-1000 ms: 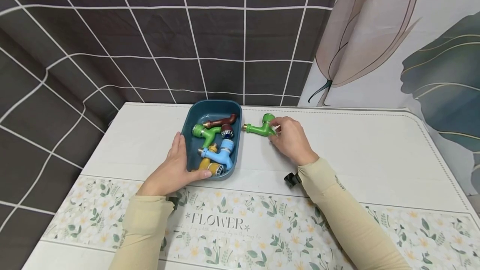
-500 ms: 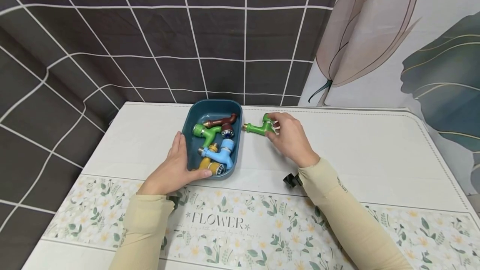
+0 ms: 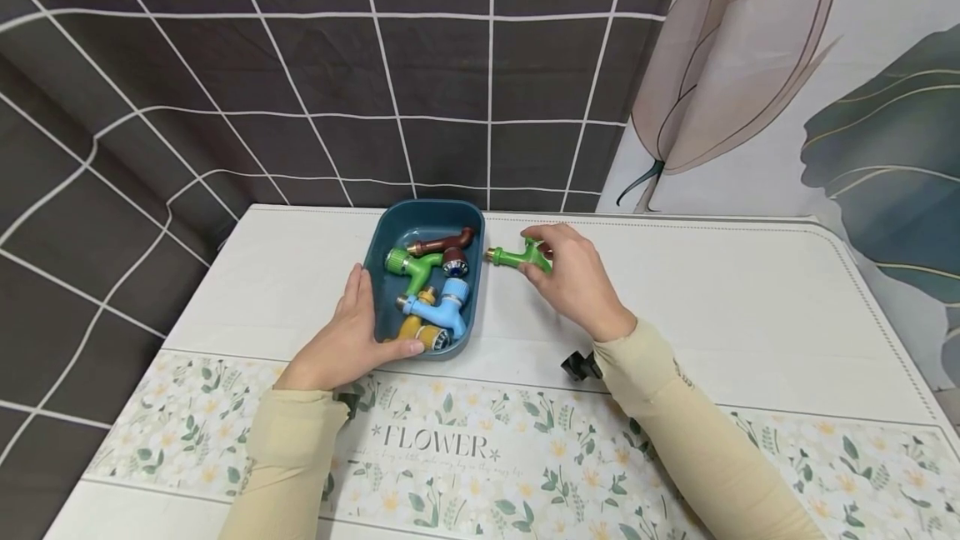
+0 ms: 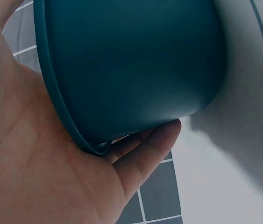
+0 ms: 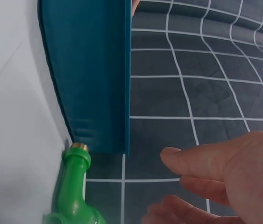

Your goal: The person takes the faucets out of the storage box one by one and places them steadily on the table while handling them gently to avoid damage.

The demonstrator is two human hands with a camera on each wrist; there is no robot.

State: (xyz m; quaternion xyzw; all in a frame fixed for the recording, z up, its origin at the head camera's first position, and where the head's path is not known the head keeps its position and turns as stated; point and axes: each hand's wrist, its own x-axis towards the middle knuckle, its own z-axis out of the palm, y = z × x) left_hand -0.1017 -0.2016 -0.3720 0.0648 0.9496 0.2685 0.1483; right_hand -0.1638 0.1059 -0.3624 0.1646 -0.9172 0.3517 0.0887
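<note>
A dark teal plastic basin (image 3: 431, 211) stands at the table's back edge. My left hand (image 3: 345, 340) rests against its near left corner, fingers fairly straight along the outer wall and thumb along the near rim. Inside lie a brown tap (image 3: 442, 242), a green tap (image 3: 416, 272), a light blue tap (image 3: 442, 311) and a yellow tap (image 3: 431, 338). Right of the basin, another green tap (image 3: 510, 257) lies on the table, its brass end toward the wall. My right hand (image 3: 573, 273) hovers over its handle end; in the right wrist view thumb and fingers are apart from the tap (image 5: 75, 191).
The table cover (image 3: 712, 298) is white with a floral band reading FLOWER (image 3: 435, 438). A dark grid-patterned cloth (image 3: 442, 148) hangs behind and to the left. A leaf-patterned curtain (image 3: 765, 140) hangs at the right. A black wrist mount (image 3: 579, 366) sits beneath my right wrist.
My right hand has shifted slightly left, from beside the loose green tap to over its handle, hiding more of it. The left hand and basin stay put.
</note>
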